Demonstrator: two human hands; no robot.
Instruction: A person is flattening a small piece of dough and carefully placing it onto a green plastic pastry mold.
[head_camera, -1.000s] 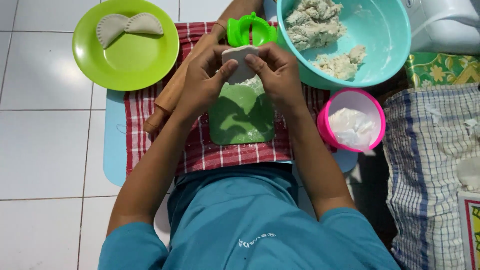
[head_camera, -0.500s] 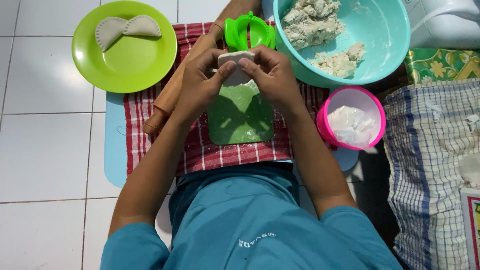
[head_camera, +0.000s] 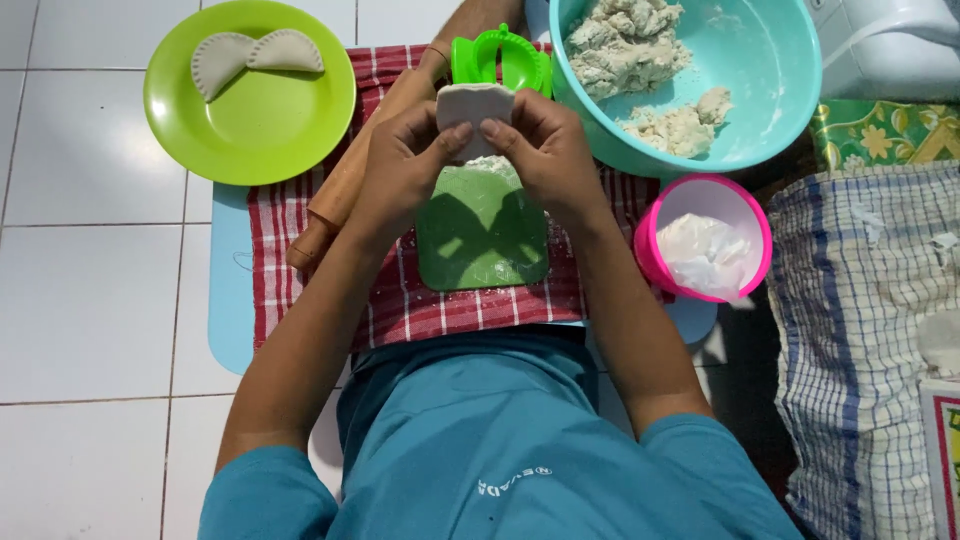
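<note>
My left hand (head_camera: 400, 165) and my right hand (head_camera: 545, 150) together hold a flat pale piece of dough (head_camera: 473, 105) by its lower edge, lifted above a green board (head_camera: 482, 235) dusted with flour. The board lies on a red checked cloth (head_camera: 290, 215). Just beyond the dough stands a bright green hinged dumpling mould (head_camera: 500, 62). A wooden rolling pin (head_camera: 345, 180) lies slanted under my left wrist.
A lime green plate (head_camera: 250, 120) at the far left carries two folded dumplings (head_camera: 255, 55). A turquoise bowl (head_camera: 775, 90) with lumps of dough is at the far right. A pink tub (head_camera: 655, 255) holding a white bag and a checked bag (head_camera: 860, 340) sit on the right.
Both hands have lifted the dough piece slightly away from the board and towards the green mould, and more of the dough shows above the fingers.
</note>
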